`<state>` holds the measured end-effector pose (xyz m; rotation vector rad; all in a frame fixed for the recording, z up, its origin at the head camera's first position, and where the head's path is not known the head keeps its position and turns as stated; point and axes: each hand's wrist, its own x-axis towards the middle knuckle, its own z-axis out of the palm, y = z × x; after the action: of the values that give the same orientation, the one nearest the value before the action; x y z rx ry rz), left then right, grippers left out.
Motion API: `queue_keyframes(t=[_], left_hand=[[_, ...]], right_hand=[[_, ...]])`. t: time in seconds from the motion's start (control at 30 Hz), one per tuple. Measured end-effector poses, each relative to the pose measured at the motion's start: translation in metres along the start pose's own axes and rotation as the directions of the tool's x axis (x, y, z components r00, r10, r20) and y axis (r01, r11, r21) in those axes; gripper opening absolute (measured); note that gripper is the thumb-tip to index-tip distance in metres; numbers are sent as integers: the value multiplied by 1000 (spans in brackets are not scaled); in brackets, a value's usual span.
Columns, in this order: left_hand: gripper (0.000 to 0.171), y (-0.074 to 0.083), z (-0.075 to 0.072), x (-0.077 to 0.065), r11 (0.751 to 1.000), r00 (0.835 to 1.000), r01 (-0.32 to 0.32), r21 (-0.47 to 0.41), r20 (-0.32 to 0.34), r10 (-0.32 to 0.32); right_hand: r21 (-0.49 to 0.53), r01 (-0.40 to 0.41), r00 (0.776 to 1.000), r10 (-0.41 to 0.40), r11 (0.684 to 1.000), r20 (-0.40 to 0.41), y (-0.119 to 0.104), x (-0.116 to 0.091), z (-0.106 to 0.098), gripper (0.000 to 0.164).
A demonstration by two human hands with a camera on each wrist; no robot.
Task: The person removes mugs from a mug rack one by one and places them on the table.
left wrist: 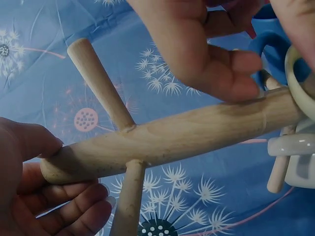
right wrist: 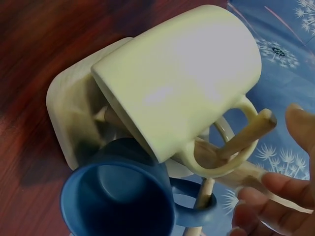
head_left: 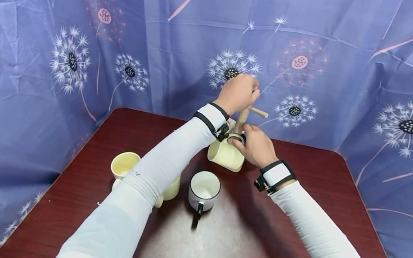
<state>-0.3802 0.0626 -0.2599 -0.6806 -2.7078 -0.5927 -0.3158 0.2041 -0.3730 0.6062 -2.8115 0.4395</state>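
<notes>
A wooden mug tree [left wrist: 182,130] stands at the back of the table, its pegs sticking out from the post. My left hand [head_left: 239,91] grips the top end of that post. On one upper peg a pale yellow mug [right wrist: 172,78] hangs by its handle, tilted on its side. Below it a blue mug [right wrist: 118,196] has its handle over another peg. Loosely bent, the fingers of my right hand [head_left: 257,145] are by the post and the yellow mug's handle, with the thumb apart. Whether they touch the post cannot be told.
On the table [head_left: 272,253] stand a white mug [head_left: 203,194] with black rim and handle, a yellow mug [head_left: 125,164] at the left, and another pale yellow mug [head_left: 172,189] partly behind the left sleeve. A patterned blue curtain [head_left: 185,55] surrounds the table's back and sides.
</notes>
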Motion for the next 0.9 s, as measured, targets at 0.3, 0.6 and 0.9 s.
queue_keyframes(t=[0.3, 0.6, 0.9], left_hand=[[27, 1, 0, -3, 1000, 1000, -16, 22, -12, 16], [33, 0, 2, -2, 1000, 1000, -14, 23, -13, 14], [34, -2, 1, 0, 999, 1000, -29, 40, -1, 29]], right_hand=[[58, 17, 1000, -17, 998, 0, 1, 6, 5, 51], [37, 51, 997, -53, 998, 52, -1, 13, -1, 44], [-13, 82, 986, -79, 997, 145, -9, 19, -8, 32]])
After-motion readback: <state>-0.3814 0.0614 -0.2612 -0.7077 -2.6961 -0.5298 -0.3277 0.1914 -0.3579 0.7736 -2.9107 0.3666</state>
